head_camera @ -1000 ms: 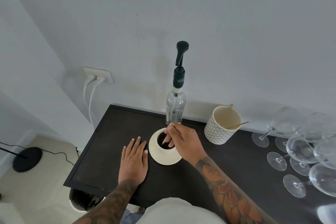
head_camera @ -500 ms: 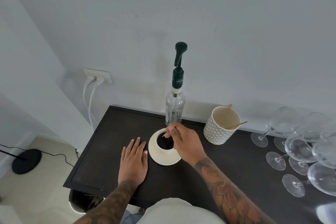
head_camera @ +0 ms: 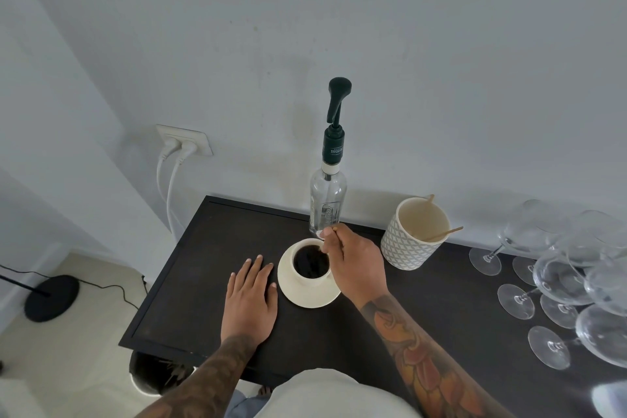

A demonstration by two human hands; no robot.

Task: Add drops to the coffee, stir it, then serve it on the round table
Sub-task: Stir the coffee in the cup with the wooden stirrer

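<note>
A cream cup of black coffee (head_camera: pixel 310 262) stands on a cream saucer (head_camera: pixel 305 295) on the dark sideboard (head_camera: pixel 190 282). My right hand (head_camera: pixel 356 261) is at the cup's right rim and pinches a thin wooden stirrer (head_camera: pixel 328 241) whose lower end dips into the coffee. My left hand (head_camera: pixel 249 299) lies flat on the sideboard just left of the saucer, fingers straight. Behind the cup, against the wall, stands a clear glass bottle with a dark green pump (head_camera: pixel 328 193).
A patterned cup holding wooden stirrers (head_camera: pixel 415 234) stands to the right of the bottle. Several wine glasses (head_camera: pixel 556 268) crowd the right end of the sideboard. A wall socket with two white plugs (head_camera: pixel 183 141) and a black lamp base (head_camera: pixel 51 297) are at the left.
My right hand has shifted from over the cup's mouth to its right rim, uncovering the coffee, with the stirrer moving round in it. My left hand stays flat.
</note>
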